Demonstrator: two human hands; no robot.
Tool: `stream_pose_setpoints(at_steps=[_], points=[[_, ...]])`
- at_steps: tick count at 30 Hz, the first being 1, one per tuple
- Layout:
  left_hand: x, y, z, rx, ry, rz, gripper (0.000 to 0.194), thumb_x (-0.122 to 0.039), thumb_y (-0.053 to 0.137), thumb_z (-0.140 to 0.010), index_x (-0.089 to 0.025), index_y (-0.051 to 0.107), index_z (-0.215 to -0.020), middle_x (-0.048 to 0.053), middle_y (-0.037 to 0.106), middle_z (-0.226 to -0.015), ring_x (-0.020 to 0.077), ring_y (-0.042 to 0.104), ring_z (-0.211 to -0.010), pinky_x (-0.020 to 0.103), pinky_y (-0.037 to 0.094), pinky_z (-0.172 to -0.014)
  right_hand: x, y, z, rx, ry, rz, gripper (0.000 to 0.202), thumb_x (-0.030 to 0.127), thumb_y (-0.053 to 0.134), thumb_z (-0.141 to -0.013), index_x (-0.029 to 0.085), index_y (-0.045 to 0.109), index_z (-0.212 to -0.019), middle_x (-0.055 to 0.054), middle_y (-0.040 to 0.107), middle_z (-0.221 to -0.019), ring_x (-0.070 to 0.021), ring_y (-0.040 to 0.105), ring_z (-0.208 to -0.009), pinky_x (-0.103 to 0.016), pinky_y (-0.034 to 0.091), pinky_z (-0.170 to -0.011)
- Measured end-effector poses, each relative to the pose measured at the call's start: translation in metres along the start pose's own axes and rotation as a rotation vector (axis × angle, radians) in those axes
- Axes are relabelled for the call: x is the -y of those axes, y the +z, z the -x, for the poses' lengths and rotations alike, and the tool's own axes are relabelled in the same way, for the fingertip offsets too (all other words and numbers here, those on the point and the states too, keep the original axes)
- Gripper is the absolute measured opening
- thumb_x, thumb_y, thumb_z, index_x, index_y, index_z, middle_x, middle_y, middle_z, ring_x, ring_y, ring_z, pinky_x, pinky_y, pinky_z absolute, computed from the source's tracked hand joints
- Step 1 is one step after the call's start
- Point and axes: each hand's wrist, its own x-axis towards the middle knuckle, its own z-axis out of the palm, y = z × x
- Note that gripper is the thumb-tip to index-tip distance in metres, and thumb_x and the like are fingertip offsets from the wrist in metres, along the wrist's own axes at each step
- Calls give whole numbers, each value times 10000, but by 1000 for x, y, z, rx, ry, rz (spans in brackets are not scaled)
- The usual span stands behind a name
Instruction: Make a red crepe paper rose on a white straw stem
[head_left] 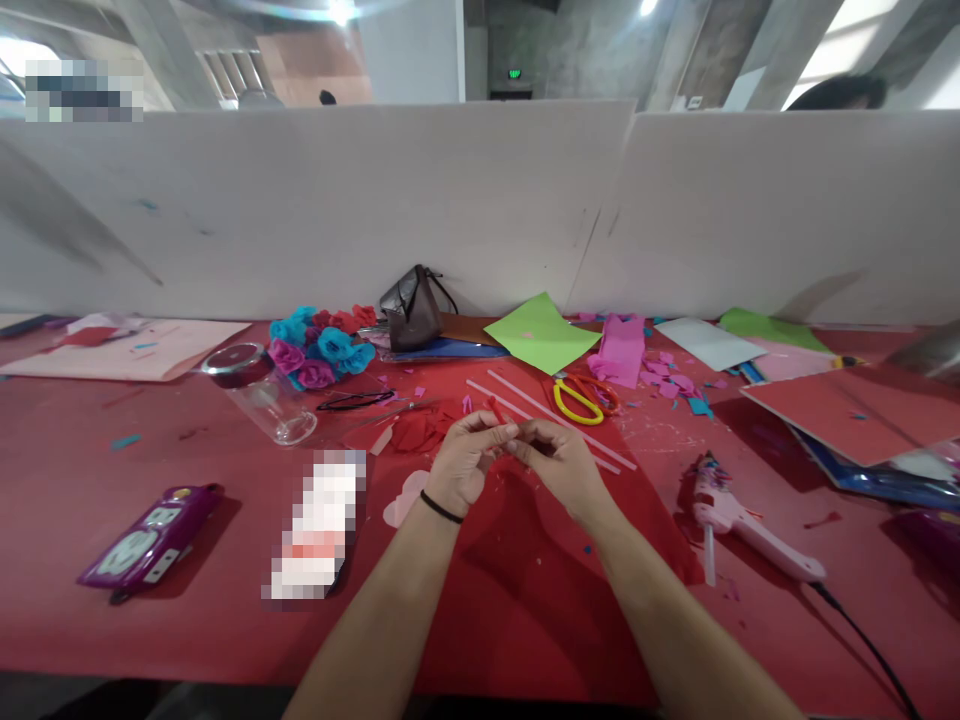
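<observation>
Above the middle of the red table (225, 630), both my hands meet with fingers pinched around a small rolled strip of red paper (494, 408). My left hand (469, 455), a black band at the wrist, holds the strip, whose tip sticks up past the fingers. Fingertips of my right hand (559, 460) close on its lower end, partly hidden. Just left lies a crumpled heap of red crepe paper (420, 428), with a pink paper cutout (405, 500) below it. Behind my hands are thin pale pink sticks (525, 410) and yellow-handled scissors (577, 402).
A pink glue gun (750, 530) with a cord lies at right. Left are a clear jar (262, 395), paper flowers (322, 345), a purple case (150, 540) and a pixelated item (319, 530). A dark pouch (412, 308) and green paper (541, 335) lie before a white partition (337, 200).
</observation>
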Motion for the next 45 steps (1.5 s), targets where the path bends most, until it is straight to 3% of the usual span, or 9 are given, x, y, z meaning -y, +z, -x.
stream_pose_setpoints(at_steps=[5, 11, 18, 22, 24, 28, 31, 35, 45], points=[[0, 6, 2, -29, 54, -38, 330, -202, 848, -401, -152, 553, -540, -31, 591, -566, 68, 505, -540, 203, 382, -530, -3, 4, 1, -37, -54, 26, 197, 363, 635, -736, 199, 615, -629, 11, 570, -575, -130, 485, -560, -271, 401, -573], [-1, 6, 4, 58, 108, -123, 237, -256, 839, -464, -140, 652, -555, -1, 606, -581, 96, 520, -582, 249, 430, -612, -2, 1, 0, -42, -26, -2, 158, 346, 633, -734, 205, 611, -664, 13, 578, -598, -133, 491, -567, -283, 408, -599], [1, 1, -1, 77, 156, -170, 235, -257, 828, -490, -146, 621, -483, 1, 598, -582, 101, 517, -611, 255, 415, -646, -1, 4, 2, -25, -34, 13, 178, 360, 637, -732, 206, 602, -650, 20, 535, -588, -135, 461, -587, -283, 381, -603], [2, 0, -3, 96, 91, -158, 206, -234, 821, -506, -149, 691, -641, 14, 635, -685, 106, 520, -664, 254, 410, -683, -3, 3, 0, -54, -28, -17, 158, 348, 636, -731, 209, 605, -664, 21, 548, -589, -133, 473, -572, -284, 386, -607], [2, -2, -5, 45, 102, -149, 240, -243, 800, -552, -167, 714, -763, 5, 625, -717, 97, 510, -661, 244, 405, -674, -4, 1, -1, -72, -16, -55, 154, 348, 643, -728, 206, 605, -680, 22, 560, -593, -128, 478, -555, -282, 388, -597], [0, -11, -11, -198, 270, -294, 183, -178, 719, -630, -206, 722, -811, -27, 554, -657, 89, 460, -596, 236, 390, -627, -7, -3, -2, -113, 24, -121, 156, 353, 657, -721, 202, 616, -721, 8, 613, -644, -129, 505, -568, -284, 404, -615], [-3, -13, -12, -284, 435, -468, 174, -128, 700, -622, -229, 742, -756, 8, 608, -808, 135, 542, -795, 250, 413, -774, -9, -4, -3, -134, 48, -134, 170, 363, 671, -710, 200, 623, -725, 1, 629, -647, -135, 512, -584, -287, 409, -624], [-3, -6, -7, -105, 412, -492, 101, -211, 689, -685, -223, 758, -758, 45, 659, -893, 183, 569, -931, 294, 398, -893, -8, -3, -3, -129, 70, -157, 189, 374, 691, -685, 197, 631, -709, 10, 607, -619, -132, 505, -584, -284, 406, -622], [0, -5, -6, 66, 201, -254, 150, -249, 791, -553, -149, 683, -580, 10, 592, -725, 126, 530, -737, 269, 423, -725, -3, -1, -2, 26, 76, -120, 180, 366, 679, -693, 190, 644, -674, 5, 622, -642, -130, 532, -631, -278, 418, -660]])
